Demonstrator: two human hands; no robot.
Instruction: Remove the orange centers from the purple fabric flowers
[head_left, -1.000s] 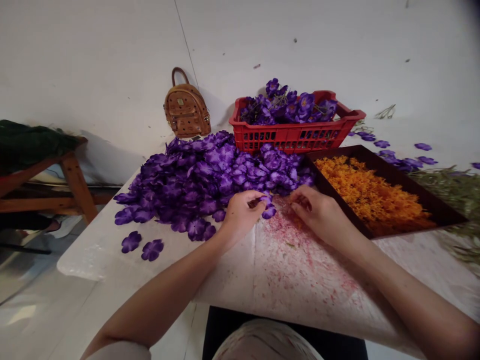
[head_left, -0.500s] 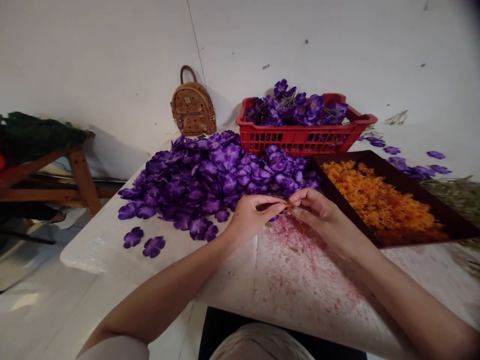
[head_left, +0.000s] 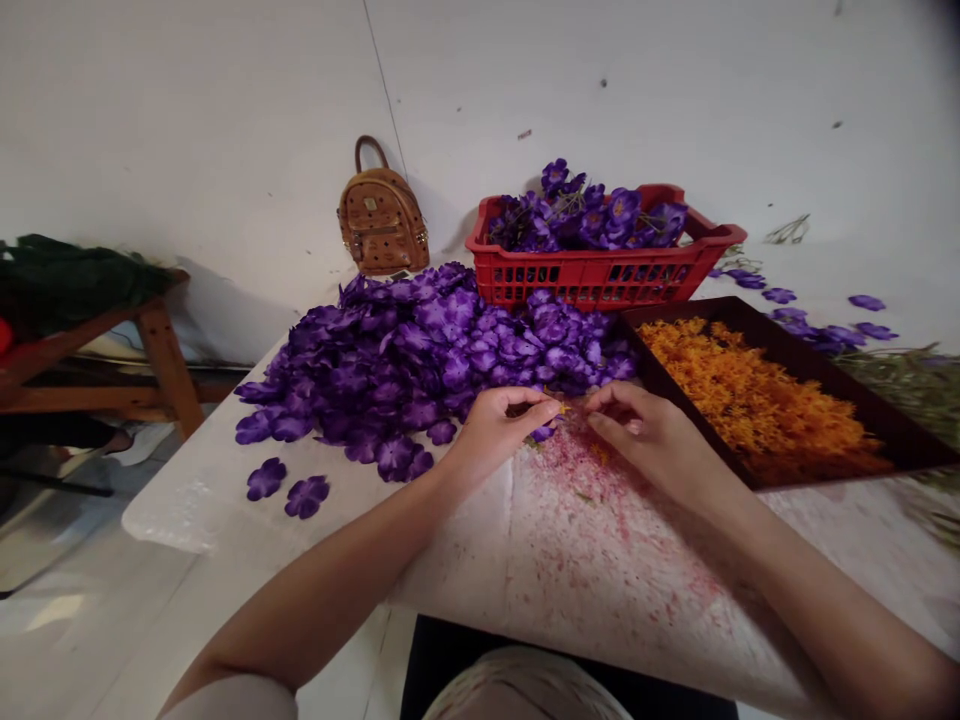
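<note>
My left hand [head_left: 501,425] is closed in a pinch, thumb against forefinger. A small orange flower centre [head_left: 564,408] pokes out from its fingertips. Just to the right, my right hand [head_left: 637,425] has its fingers curved, with a narrow gap between thumb and forefinger; I see nothing held there. Below the hands, a purple petal piece [head_left: 541,434] lies on the white table [head_left: 465,560]. Beyond my left hand spreads a big heap of purple fabric petals [head_left: 397,360]. A dark tray [head_left: 720,465] full of orange flower centres [head_left: 757,400] stands beside my right hand.
A red plastic basket [head_left: 592,275] of purple flowers [head_left: 600,212] is behind the heap. A brown backpack [head_left: 384,222] leans on the wall. Green stems [head_left: 911,390] and loose petals [head_left: 866,302] lie at the right. A wooden trestle [head_left: 166,355] stands at left.
My right hand has drawn back slightly from my left, opening a gap between their fingertips. The orange flower centre stays in my left hand. The view has shifted a little.
</note>
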